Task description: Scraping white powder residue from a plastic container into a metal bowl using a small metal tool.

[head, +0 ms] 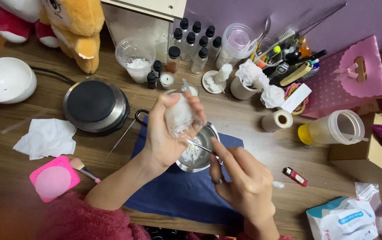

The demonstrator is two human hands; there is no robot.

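L hand (164,138) grips a clear glass jar (181,116) tipped over the small metal pot (198,153) on the blue cloth (177,191), while R hand (244,186) pinches a thin metal tool (200,146) scraping white flakes (192,154) out of the jar into the pot. Risk: the jar's tilted w/ only fingers round it, so a hard scrape could slip it or flick flakes past the rim onto the cloth. The pot also sits just beside the hot plate (96,106), so a nudge could tip it.
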